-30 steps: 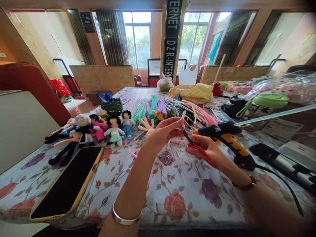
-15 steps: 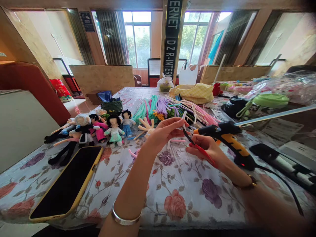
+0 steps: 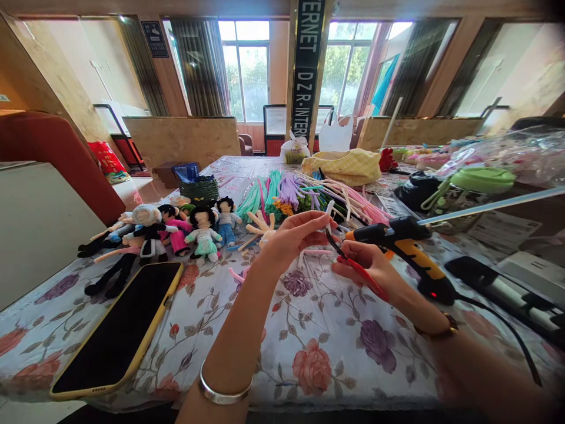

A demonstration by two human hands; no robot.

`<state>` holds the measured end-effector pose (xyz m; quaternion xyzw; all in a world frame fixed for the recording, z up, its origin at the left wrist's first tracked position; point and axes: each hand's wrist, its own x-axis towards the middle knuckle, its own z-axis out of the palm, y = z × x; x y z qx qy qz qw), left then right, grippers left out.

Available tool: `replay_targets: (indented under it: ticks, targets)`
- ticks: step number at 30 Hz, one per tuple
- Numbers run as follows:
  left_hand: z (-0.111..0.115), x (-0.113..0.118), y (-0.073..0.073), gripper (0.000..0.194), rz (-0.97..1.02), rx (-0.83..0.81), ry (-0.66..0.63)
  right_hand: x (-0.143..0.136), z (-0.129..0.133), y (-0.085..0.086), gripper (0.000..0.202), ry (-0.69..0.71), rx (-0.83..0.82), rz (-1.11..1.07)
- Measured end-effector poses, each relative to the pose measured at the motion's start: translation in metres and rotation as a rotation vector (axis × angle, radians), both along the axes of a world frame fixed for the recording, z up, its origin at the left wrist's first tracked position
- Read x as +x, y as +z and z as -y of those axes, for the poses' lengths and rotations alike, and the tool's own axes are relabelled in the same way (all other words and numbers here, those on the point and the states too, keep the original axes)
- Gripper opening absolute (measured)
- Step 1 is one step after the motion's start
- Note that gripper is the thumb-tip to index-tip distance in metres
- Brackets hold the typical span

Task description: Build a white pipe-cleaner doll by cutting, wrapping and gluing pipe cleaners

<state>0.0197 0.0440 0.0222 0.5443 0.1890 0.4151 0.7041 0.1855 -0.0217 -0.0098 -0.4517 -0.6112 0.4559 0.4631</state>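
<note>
Over the flowered tablecloth, my left hand (image 3: 291,235) pinches a short white fuzzy strip (image 3: 331,207) between thumb and fingers, its end pointing up. My right hand (image 3: 368,268) is closed on red-handled scissors (image 3: 366,278). Their dark blades reach to the fingertips of my left hand, close to the strip; whether they touch it I cannot make out. Just behind my right hand stands a black and yellow glue gun (image 3: 410,253) with a long clear glue stick and a lit red light. Beyond my left hand lies a cream fuzzy figure part (image 3: 262,227), partly hidden by that hand.
Several small fuzzy dolls (image 3: 204,235) lie at the left behind a phone in a yellow case (image 3: 121,330). Bundles of coloured pipe cleaners (image 3: 289,191) are heaped behind my hands. A black power strip (image 3: 498,294), a green-lidded jar (image 3: 481,179) and a yellow checked pouch (image 3: 342,166) are also there.
Both hands keep almost the same pose, with the scissor blades still beside the white strip. The whole view has shifted very slightly.
</note>
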Motion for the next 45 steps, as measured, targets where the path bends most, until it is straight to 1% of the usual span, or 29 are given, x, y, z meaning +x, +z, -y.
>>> replay_targets:
  ticks: [9,16,33,45]
  targets:
    - [0.0015,0.0002,0.0019,0.019,0.01,-0.016,0.0,0.0008,-0.0009,-0.0026,0.042,-0.002,0.001,0.02]
    - [0.0007,0.0009,0.0002,0.019,0.028,-0.007,-0.019,0.0012,-0.0023,-0.0043,0.042,-0.003,0.006,0.001]
    - [0.0002,0.0004,0.0003,0.016,0.036,-0.012,-0.028,0.0,0.0003,0.0011,0.042,0.0,-0.005,0.012]
    - [0.003,0.0023,0.0023,0.02,0.029,-0.072,0.008,0.0005,-0.0028,-0.004,0.041,-0.027,0.009,0.039]
